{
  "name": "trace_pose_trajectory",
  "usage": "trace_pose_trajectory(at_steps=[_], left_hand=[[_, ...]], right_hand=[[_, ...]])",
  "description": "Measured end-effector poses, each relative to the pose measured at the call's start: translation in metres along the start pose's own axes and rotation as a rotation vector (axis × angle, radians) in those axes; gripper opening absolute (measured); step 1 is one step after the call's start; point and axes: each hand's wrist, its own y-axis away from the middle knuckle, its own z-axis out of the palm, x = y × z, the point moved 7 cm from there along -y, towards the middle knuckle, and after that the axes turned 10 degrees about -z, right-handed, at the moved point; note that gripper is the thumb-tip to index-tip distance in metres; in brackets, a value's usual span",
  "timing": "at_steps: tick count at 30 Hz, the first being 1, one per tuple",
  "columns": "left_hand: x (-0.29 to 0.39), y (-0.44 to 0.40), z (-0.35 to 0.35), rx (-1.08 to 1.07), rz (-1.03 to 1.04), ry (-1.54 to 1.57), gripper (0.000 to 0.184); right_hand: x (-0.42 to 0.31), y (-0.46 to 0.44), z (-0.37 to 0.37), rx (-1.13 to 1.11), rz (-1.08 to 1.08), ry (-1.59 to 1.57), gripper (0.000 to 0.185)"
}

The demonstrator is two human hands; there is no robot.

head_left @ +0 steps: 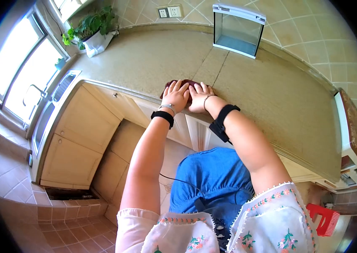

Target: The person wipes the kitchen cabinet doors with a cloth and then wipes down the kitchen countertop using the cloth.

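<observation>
A dark red cloth (pixel 168 86) lies bunched at the front edge of the long stone countertop (pixel 144 55). On the cloth rests my left hand (pixel 176 96), flat with its fingers spread a little. My right hand (pixel 200 97) presses down beside it, also flat with fingers apart, and the two hands touch or nearly touch. Much of the cloth is hidden beneath them. A dark seam in the counter runs just behind my right hand.
A small glass tank (pixel 238 31) stands at the back of the counter. A potted plant (pixel 96 42) is at the back left, near the window and the sink (pixel 64 86). Cabinets (pixel 88 118) run below the counter. A red plastic item (pixel 324 219) is at the lower right.
</observation>
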Motion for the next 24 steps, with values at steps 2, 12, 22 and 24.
trace_pose_trajectory(at_steps=[2,12,22,24], left_hand=[[-0.009,-0.007,-0.001,-0.012,-0.06,-0.024,0.045],[-0.027,-0.036,0.006,-0.024,-0.077,-0.12,0.047],[-0.018,-0.017,0.003,-0.055,-0.129,-0.145,0.045],[-0.017,-0.01,0.008,-0.023,-0.083,-0.174,0.044]], right_hand=[[-0.006,-0.008,-0.006,-0.023,-0.019,0.019,0.109],[-0.002,-0.035,-0.015,-0.032,-0.063,-0.032,0.125],[-0.007,-0.019,-0.015,0.057,-0.058,-0.005,0.116],[-0.009,-0.012,-0.011,0.046,-0.062,0.027,0.113]])
